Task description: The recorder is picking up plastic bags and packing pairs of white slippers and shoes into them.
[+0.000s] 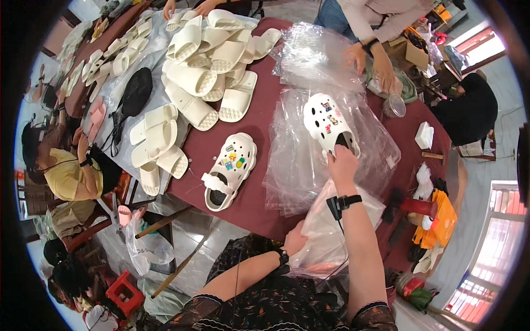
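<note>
While my right grip (343,167) closes on its heel end, the held clog (320,118): white, dotted with dark holes and colourful charms, toe pointing away from me; whether its sole touches what lies below, I cannot tell.
Right grip: bent round the clog's rim, some fingers inside the foot opening, a dark band at my wrist.
Left grip (296,238): nearer my body than the right one, against the left edge of a loose plastic bag (334,234); my fingertips are hidden, so I cannot tell whether they close on it.
Bag stack (287,171): clear sheets spread under and around the held clog, with further clear packaging (309,52) beyond.
Second clog (236,157): left of my right grip, also white with charms, lying on the maroon tabletop (259,209).
Cream slides (215,49): heaped beyond the second clog, far left of my right grip; a smaller group (157,140) sits nearer.
Across from me: a co-worker's hands (383,69), near a clear round container (394,106).
Right of my right grip: a small white box (424,135) and an orange bag (440,220).
</note>
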`<state>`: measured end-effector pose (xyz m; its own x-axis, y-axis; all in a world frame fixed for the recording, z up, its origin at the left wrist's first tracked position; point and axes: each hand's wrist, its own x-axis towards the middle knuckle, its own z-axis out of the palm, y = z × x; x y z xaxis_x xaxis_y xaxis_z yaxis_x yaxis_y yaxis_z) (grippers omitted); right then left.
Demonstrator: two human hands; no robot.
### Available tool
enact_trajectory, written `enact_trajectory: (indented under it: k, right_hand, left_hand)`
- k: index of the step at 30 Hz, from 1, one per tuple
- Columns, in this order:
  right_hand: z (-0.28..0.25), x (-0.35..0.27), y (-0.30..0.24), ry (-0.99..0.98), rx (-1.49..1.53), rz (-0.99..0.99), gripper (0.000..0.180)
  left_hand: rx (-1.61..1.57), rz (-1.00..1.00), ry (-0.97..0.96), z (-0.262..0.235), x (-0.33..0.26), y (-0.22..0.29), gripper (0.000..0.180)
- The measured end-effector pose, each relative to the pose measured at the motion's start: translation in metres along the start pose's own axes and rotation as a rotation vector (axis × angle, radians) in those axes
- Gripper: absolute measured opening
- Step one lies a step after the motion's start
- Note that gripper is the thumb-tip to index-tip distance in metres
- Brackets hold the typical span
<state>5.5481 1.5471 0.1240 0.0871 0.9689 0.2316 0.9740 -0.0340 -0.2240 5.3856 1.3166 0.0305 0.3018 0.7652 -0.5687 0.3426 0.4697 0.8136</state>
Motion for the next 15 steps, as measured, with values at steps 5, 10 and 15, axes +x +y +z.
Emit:
enact_trajectory:
  k: [5,10,15]
  right_hand:
    - [-0.052,-0.002,-0.102,-0.068,0.379,0.070,0.022]
    - [-0.023,-0.026,-0.209,-0.184,0.727,0.072,0.023]
    - [0.020,-0.044,-0.236,-0.339,0.622,-0.057,0.038]
  left_hand:
    - [0.104,-0.128,-0.055,-0.007,-0.001,0.006,0.059]
    - [-0.058,0.342,-0.010,0.006,0.006,-0.034,0.060]
    - [0.031,0.185,-0.090,0.017,0.014,-0.043,0.060]
